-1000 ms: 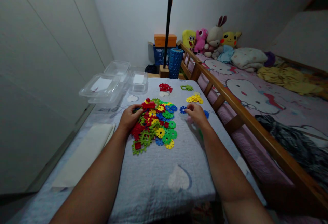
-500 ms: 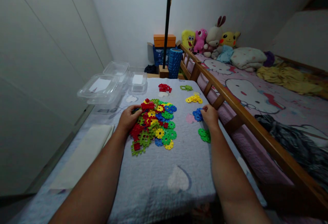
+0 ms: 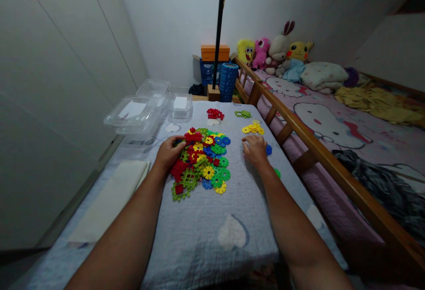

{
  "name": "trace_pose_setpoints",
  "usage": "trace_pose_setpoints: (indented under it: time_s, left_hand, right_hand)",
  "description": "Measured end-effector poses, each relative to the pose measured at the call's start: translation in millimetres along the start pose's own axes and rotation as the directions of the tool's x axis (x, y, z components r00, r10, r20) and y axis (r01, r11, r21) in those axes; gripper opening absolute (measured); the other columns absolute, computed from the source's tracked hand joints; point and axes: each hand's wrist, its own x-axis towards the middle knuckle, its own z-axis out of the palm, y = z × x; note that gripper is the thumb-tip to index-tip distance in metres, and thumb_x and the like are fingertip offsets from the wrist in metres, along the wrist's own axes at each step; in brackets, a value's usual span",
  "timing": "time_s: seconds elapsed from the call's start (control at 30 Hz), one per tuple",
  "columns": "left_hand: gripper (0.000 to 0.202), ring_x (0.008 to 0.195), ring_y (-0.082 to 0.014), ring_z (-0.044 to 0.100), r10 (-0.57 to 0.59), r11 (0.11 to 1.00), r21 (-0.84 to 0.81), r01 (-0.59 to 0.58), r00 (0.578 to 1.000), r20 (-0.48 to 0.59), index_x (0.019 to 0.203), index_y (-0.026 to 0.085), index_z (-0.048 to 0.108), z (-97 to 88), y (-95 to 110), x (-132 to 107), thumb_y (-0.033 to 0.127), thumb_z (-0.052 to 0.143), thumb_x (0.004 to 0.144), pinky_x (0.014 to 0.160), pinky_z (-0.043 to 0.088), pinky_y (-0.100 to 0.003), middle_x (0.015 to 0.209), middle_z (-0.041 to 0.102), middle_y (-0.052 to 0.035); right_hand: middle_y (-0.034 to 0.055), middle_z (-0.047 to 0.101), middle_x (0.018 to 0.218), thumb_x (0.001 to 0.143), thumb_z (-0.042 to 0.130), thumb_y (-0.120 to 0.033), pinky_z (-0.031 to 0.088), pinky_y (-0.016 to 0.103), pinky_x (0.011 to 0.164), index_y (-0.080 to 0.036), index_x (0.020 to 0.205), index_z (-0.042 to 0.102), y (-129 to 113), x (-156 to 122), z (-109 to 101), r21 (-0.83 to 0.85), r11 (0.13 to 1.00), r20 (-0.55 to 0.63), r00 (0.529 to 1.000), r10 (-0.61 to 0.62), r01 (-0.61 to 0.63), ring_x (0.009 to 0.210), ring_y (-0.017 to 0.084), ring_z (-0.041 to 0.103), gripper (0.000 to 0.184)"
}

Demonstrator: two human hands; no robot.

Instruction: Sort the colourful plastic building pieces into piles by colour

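A mixed heap of plastic building pieces [image 3: 208,160] lies mid-table: red blocks, lime-green square frames and notched discs in yellow, green and blue. At its left edge rests my left hand [image 3: 168,152], thumb and forefinger apart and touching the pieces near a red block [image 3: 193,137]; its other fingertips are hidden. My right hand [image 3: 255,149] is over the cloth right of the heap, fingers spread and bent, with nothing seen in them. It partly covers the blue discs [image 3: 268,149], and its forearm hides most of the green discs [image 3: 277,173].
Farther back are small groups of yellow discs [image 3: 253,128], lime-green pieces [image 3: 243,114] and red pieces [image 3: 215,114]. Clear plastic boxes [image 3: 133,112] stand back left, above a folded pale cloth [image 3: 111,201]. A wooden bed rail [image 3: 308,157] borders the table's right side.
My right hand has let go of the blue discs and moved left toward the heap, its fingers now apart. My left hand stays at the heap's edge.
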Motion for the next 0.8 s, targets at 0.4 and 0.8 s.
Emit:
trace_pose_setpoints:
  time_s: [0.4, 0.8]
  left_hand:
    - [0.05, 0.093, -0.0259, 0.067, 0.002, 1.0, -0.006, -0.002, 1.0, -0.002, 0.106, 0.017, 0.075, -0.5, 0, -1, 0.053, 0.065, 0.073, 0.091, 0.052, -0.038, 0.101, 0.076, -0.0079]
    - [0.051, 0.092, -0.0255, 0.067, -0.001, 1.0, 0.005, 0.001, 1.0, -0.002, 0.106, 0.017, 0.075, -0.7, 1, -2, 0.053, 0.065, 0.072, 0.092, 0.051, -0.038, 0.101, 0.075, -0.0073]
  right_hand:
    - [0.009, 0.061, 0.146, 0.1, 0.047, -0.027, 0.03, 0.046, 0.11, -0.023, 0.142, 0.06, -33, -4, 27, -0.007, 0.981, 0.197, 0.962, -0.19, 0.195, 0.133, 0.032, 0.043, 0.044]
    - [0.0112, 0.061, 0.146, 0.1, 0.054, -0.029, 0.028, 0.045, 0.112, -0.021, 0.14, 0.06, -35, -1, 32, -0.003, 0.981, 0.151, 0.97, -0.19, 0.193, 0.135, 0.031, 0.043, 0.041]
